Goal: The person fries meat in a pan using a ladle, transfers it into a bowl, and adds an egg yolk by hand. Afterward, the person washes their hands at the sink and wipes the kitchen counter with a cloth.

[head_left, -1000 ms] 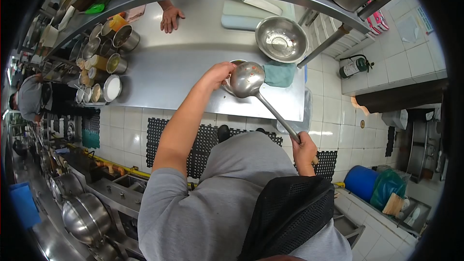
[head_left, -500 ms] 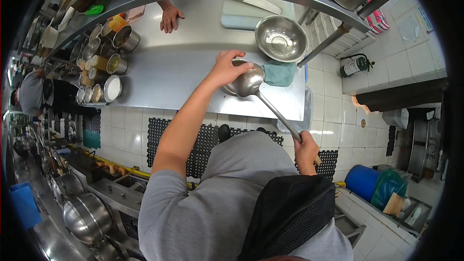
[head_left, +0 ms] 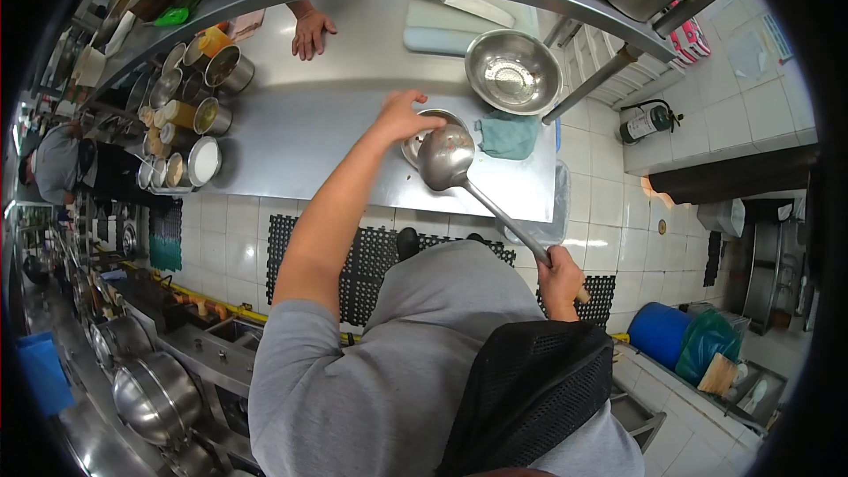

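Here, I hold a long-handled steel ladle (head_left: pixel 446 159) over a small metal bowl (head_left: pixel 411 153) on a steel table (head_left: pixel 309 146).

My right hand (head_left: pixel 559 276) is wrapped round the handle near its end; my left hand (head_left: pixel 406 117) is loose, fingers apart, thumb by the ladle's rim, though I cannot tell whether it touches. The ladle's head hides much of the bowl. To do this well, I judge, a firm right grip should steady the head within the bowl's outline, with the left fingers light at the rim. The handle crosses the table's near edge. A green cloth (head_left: pixel 508 136) lies just to the right, a wide basin (head_left: pixel 512 75) beyond it. Leftward, tabletop stretches to food containers (head_left: pixel 206 157), giving elbow room; another person's hand (head_left: pixel 311 34) rests on the far side.
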A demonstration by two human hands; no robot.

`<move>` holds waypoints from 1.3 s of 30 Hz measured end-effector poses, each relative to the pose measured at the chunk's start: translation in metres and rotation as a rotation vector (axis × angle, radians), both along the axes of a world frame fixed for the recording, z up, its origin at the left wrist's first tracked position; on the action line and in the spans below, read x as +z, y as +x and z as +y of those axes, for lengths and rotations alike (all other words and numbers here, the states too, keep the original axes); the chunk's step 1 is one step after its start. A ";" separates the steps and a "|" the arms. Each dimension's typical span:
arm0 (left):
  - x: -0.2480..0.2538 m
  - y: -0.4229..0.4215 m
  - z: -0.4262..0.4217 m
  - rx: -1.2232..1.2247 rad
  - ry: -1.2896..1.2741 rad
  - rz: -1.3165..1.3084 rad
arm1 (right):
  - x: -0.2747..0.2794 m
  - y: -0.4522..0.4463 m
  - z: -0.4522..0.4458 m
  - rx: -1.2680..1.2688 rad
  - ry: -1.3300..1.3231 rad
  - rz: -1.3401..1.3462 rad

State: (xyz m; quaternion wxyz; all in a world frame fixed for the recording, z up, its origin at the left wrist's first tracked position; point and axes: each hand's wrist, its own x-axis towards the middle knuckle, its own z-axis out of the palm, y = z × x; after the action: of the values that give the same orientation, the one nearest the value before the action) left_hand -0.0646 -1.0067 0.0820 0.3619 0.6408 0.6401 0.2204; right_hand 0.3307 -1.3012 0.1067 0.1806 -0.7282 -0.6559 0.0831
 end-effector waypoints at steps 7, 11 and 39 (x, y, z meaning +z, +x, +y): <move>-0.017 -0.007 -0.020 0.108 0.146 0.148 | -0.006 0.000 -0.005 -0.074 -0.009 0.096; 0.040 0.027 -0.049 0.087 0.381 -0.006 | -0.003 -0.006 -0.001 -0.118 -0.027 0.097; 0.034 0.022 -0.032 -0.101 0.511 0.286 | 0.001 -0.006 -0.004 -0.072 -0.012 0.067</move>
State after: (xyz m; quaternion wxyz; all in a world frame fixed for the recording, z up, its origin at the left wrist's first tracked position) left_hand -0.0427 -1.0389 0.1162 0.1056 0.7668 0.5757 0.2636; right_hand 0.3250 -1.3052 0.1076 0.2008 -0.7492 -0.6224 0.1049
